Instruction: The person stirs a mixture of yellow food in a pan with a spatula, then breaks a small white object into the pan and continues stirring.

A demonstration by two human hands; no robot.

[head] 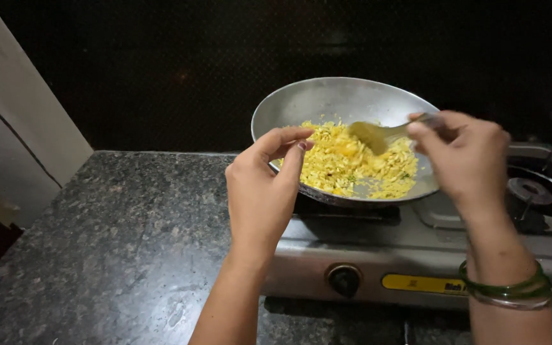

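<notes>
Pan (327, 102): round, shallow, bare metal; sits on the stove's left burner, centre of the scene, tilted a little with its far wall raised against the dark backsplash.
Counter (116, 243): dark speckled stone slab; fills the near left, running under the stove.
Stove (416, 255): steel gas cooktop, right of centre; the pan sits on its left side.
Backsplash (180, 70): black, glossy, across the far side.
Wall (14, 108): pale panel at the far left edge, beside the counter.
Right burner (528, 191): uncovered ring and grate, at the right, partly behind the right wrist.
Food (352, 163): yellow, shredded or flaked, with a few darker bits; heaped in the near half of the pan.
Left hand (260, 191): at the pan's near-left rim; thumb and forefinger curved toward each other over the rim, whether they actually pinch it cannot be told.
Right hand (464, 160): at the pan's right rim; fingers pressed together around the spoon's handle.
Spoon (378, 135): metal, blurred; bowl lies in the food, handle runs right into the right hand.
Bangles (509, 292): green, ringed on the right wrist, near right.
Knob (344, 280): black dial on the stove's front face, below the pan.
</notes>
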